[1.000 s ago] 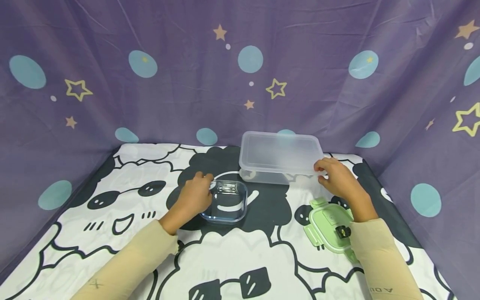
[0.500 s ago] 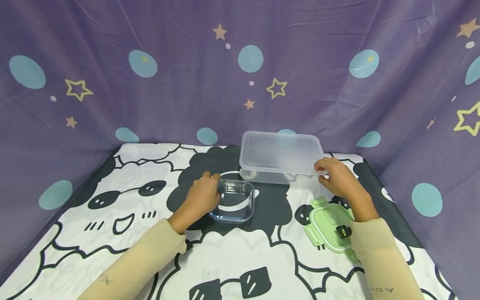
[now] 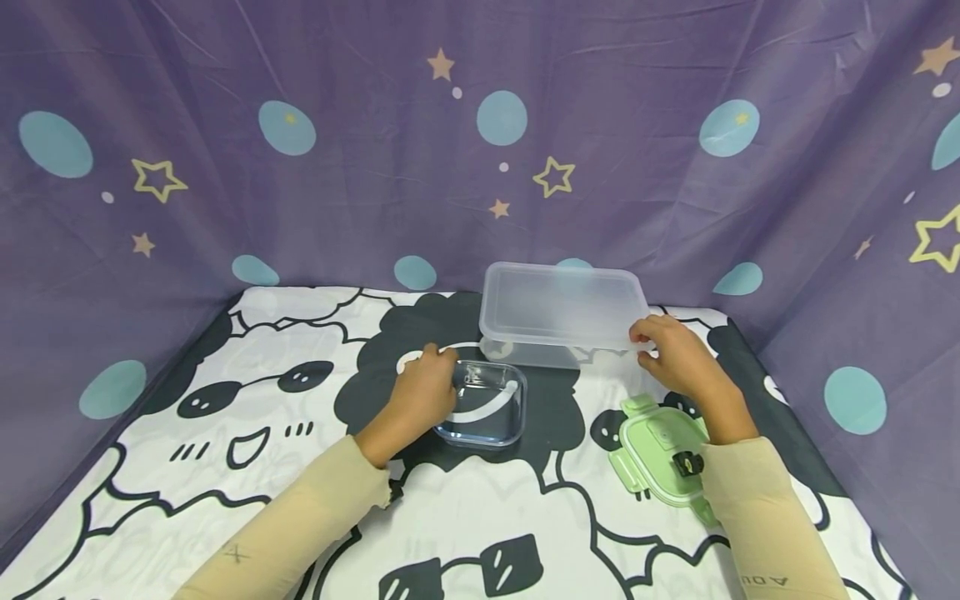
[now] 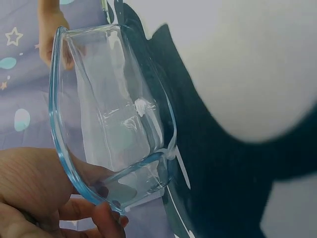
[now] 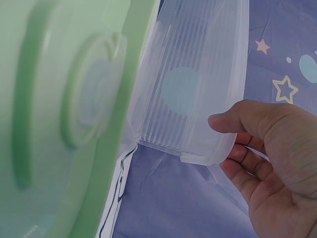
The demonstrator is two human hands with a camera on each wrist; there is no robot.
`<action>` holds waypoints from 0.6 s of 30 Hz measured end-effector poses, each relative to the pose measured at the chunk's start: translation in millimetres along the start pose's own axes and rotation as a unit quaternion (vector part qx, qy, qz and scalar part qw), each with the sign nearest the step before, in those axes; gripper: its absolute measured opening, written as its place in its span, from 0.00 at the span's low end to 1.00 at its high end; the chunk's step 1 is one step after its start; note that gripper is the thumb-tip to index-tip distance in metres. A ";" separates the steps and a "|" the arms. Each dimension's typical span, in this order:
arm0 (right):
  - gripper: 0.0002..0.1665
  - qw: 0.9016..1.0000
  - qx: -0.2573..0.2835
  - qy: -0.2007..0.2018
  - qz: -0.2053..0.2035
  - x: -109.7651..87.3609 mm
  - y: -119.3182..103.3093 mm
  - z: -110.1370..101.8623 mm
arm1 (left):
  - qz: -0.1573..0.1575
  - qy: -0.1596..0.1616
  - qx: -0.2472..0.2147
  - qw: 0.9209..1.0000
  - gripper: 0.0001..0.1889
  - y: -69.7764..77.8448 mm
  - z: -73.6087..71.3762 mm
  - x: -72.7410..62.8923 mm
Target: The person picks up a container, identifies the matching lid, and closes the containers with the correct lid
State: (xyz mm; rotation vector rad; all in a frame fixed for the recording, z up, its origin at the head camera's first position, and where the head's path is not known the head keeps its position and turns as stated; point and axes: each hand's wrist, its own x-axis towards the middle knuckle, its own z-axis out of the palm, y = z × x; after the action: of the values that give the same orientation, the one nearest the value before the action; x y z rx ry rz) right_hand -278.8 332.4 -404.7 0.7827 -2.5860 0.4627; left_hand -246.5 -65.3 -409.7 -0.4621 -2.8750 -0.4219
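Note:
A square clear glass food container [image 3: 483, 408] sits on the dark patch of the cloth, open side up. My left hand [image 3: 426, 392] grips its left wall; in the left wrist view the thumb lies inside the bluish rim [image 4: 53, 109] and curled fingers [image 4: 106, 220] are outside. Behind and to the right stands a larger translucent plastic box [image 3: 528, 354] with a flat lid [image 3: 562, 304] on top. My right hand [image 3: 678, 354] pinches the front right corner of that lid edge, thumb on one side and fingers [image 5: 247, 161] on the other.
A light green clip-on lid [image 3: 663, 454] with a small black part [image 3: 686, 463] lies on the right, partly beneath the right forearm. The cloth [image 3: 472, 517] has black-and-white cartoon sheep. A purple curtain [image 3: 360, 150] with stars hangs close behind the plastic box.
My left hand has slid the glass container to the right, closer to the plastic box. The right hand and the plastic box have stayed in place.

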 end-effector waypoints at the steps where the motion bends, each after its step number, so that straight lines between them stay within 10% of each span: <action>1: 0.18 1.000 0.000 -0.001 0.001 -0.1 0.0 -0.2 | 0.000 0.001 0.001 1.000 0.23 1.1 0.5 0.1; 18: 0.18 1.000 0.000 -0.007 0.008 0.0 0.3 -0.6 | 0.010 0.009 0.004 1.000 0.17 23.8 10.0 2.7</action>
State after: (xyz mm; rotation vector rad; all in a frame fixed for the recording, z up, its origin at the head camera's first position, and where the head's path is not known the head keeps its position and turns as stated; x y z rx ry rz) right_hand -278.8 332.9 -404.2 0.7684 -2.6065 0.4637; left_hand -242.6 -39.7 -412.5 -0.4835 -2.8514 -0.4076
